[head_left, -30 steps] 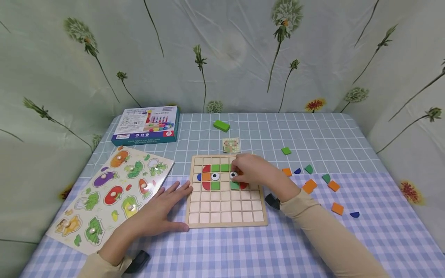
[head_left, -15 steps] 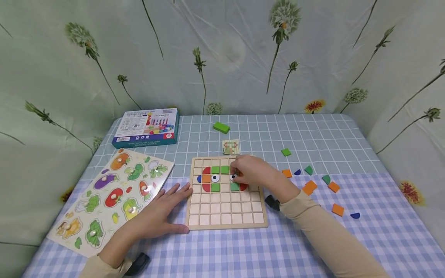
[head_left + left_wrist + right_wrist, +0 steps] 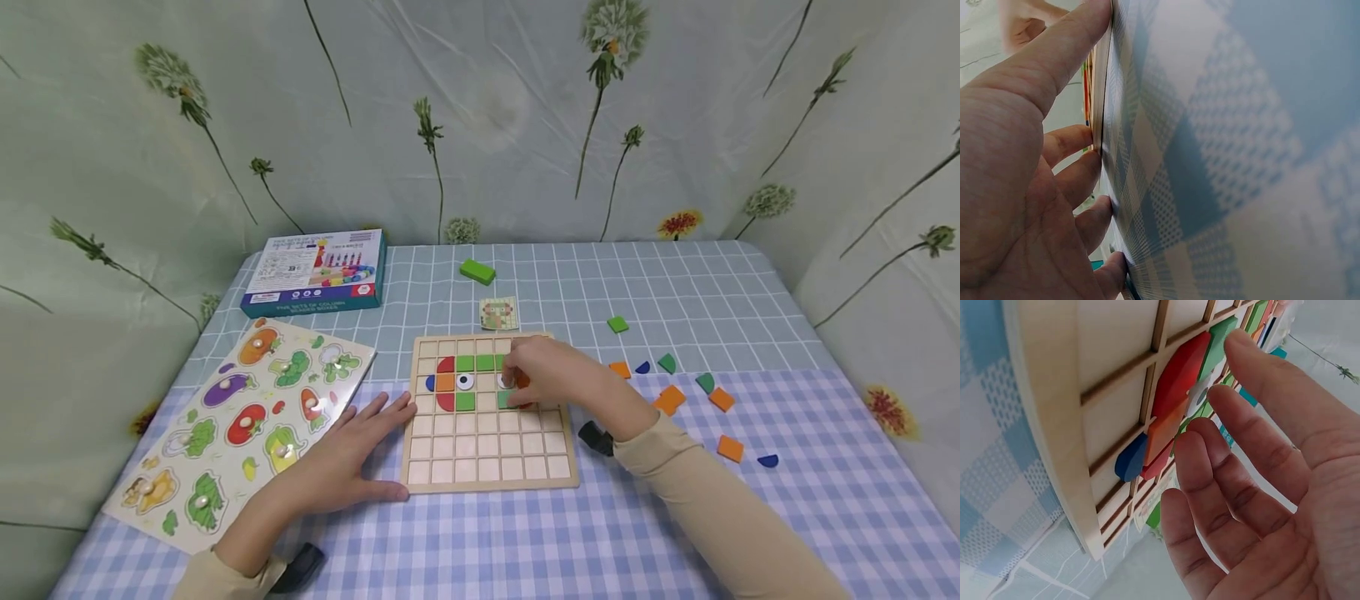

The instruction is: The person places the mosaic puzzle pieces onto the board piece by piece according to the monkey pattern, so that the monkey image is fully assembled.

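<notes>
Centered on a checked tablecloth (image 3: pixel 450 550) sits a wooden grid board (image 3: pixel 491 485), nearly square, its edges running left to right and near to far. Toward its far side, colored tiles form a band whose long axis runs left to right. A blue tile (image 3: pixel 430 383) ends it at left, rounded side facing left; the right wrist view shows a second blue tile (image 3: pixel 1132 457) at the right end.

The right hand (image 3: pixel 551 371) is over the band's right part, fingertips by a round eye tile (image 3: pixel 502 381) in its square. Being round, that tile has no long axis. Compared with half a second ago, the hand has shifted slightly right. Its fingers look loose, with nothing visibly pinched, so the tile seems released and its placing done; whether a fingertip touches it, I cannot tell.

The left hand (image 3: pixel 341 458) rests at the board's left edge, fingers spread, gripping nothing. Just beyond the board lies a picture card (image 3: pixel 498 313); loose orange tiles (image 3: pixel 731 448) lie to the right.
</notes>
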Tool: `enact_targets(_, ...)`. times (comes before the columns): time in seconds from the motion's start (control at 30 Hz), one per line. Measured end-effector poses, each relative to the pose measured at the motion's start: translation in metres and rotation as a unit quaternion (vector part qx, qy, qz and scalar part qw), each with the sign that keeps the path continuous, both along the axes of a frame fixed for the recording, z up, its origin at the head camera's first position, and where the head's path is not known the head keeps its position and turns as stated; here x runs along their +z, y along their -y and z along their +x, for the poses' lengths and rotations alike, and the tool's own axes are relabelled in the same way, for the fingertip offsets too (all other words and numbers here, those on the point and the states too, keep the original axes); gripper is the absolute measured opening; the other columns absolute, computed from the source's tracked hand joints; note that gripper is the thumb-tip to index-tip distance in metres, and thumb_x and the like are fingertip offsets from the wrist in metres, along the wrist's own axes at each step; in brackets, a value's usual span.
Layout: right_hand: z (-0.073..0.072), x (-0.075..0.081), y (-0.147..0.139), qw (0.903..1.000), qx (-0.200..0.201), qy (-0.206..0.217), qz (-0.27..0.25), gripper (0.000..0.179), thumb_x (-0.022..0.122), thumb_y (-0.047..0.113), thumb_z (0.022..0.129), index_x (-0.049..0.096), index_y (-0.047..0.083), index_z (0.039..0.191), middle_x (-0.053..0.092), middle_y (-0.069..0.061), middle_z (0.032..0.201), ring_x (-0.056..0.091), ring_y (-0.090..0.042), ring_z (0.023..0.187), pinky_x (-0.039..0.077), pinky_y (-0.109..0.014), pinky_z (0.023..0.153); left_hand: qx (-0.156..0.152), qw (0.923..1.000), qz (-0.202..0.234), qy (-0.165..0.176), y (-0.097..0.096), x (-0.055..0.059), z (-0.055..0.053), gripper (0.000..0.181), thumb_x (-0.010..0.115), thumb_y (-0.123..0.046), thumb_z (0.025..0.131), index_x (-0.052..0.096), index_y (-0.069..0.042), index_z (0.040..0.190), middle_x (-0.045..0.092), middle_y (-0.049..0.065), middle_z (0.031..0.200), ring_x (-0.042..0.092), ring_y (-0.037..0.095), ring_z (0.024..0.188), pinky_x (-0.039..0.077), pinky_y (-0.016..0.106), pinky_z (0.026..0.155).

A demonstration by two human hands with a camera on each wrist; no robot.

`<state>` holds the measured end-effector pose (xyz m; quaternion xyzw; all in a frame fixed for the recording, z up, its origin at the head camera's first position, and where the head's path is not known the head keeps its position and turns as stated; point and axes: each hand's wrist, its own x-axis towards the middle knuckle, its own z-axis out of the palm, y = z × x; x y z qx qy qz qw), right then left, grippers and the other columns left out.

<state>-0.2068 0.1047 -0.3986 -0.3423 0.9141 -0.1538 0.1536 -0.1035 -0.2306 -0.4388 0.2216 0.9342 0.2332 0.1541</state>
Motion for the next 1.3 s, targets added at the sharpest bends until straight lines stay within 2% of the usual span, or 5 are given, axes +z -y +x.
enact_targets(0.63, 0.004, 0.000, -0.001, 0.9997, 0.015, 0.006, -0.017, 0.015, 0.089, 0.020, 0.089, 0.076, 0.013, 0.088, 0.063, 0.001, 0.085, 0.053, -0.009, 0.075, 0.048, -0.023, 0.067, -0.002, 1.0000, 0.000, -0.004, 0.000, -0.002, -0.001, 0.108, 0.086, -0.067, 0.079, 0.040, -0.027, 0.167, 0.030, -0.001, 0.179, 0.020, 0.042, 0.167, 0.010, 0.076, 0.130)
enact_targets(0.87, -0.004, 0.005, -0.014, 0.9987, 0.005, 0.022, -0.046, 0.013, 0.085, 0.024, 0.094, 0.076, 0.014, 0.092, 0.067, 0.004, 0.085, 0.056, -0.009, 0.077, 0.051, -0.026, 0.071, 0.002, 1.0000, -0.001, 0.001, 0.000, -0.001, 0.000, 0.108, 0.086, -0.067, 0.078, 0.040, -0.028, 0.167, 0.030, -0.002, 0.179, 0.020, 0.041, 0.167, 0.009, 0.075, 0.130)
enact_targets(1.03, -0.016, 0.011, -0.041, 0.9974, -0.043, 0.018, -0.056, 0.009, 0.080, 0.019, 0.097, 0.076, 0.011, 0.100, 0.068, 0.000, 0.086, 0.058, -0.014, 0.079, 0.052, -0.030, 0.073, 0.003, 1.0000, 0.000, 0.005, 0.000, 0.000, 0.000, 0.108, 0.087, -0.066, 0.078, 0.040, -0.027, 0.167, 0.030, -0.002, 0.178, 0.020, 0.041, 0.167, 0.008, 0.075, 0.130)
enact_targets(1.2, -0.028, 0.014, -0.083, 0.9907, -0.128, 0.009, -0.046, 0.023, 0.078, 0.020, 0.099, 0.075, 0.005, 0.117, 0.072, -0.006, 0.097, 0.062, -0.020, 0.088, 0.057, -0.038, 0.082, 0.002, 1.0000, -0.001, 0.004, 0.000, 0.000, 0.000, 0.108, 0.086, -0.067, 0.078, 0.040, -0.027, 0.167, 0.030, -0.001, 0.178, 0.020, 0.041, 0.167, 0.009, 0.076, 0.130)
enact_targets(1.3, -0.031, 0.017, -0.112, 0.9867, -0.158, 0.006, -0.038, 0.028, 0.077, 0.020, 0.100, 0.073, 0.003, 0.122, 0.073, -0.009, 0.101, 0.064, -0.023, 0.092, 0.058, -0.043, 0.086, 0.001, 1.0000, -0.003, 0.002, 0.000, 0.000, -0.001, 0.108, 0.086, -0.067, 0.078, 0.040, -0.026, 0.167, 0.030, -0.001, 0.178, 0.020, 0.041, 0.167, 0.009, 0.076, 0.130)
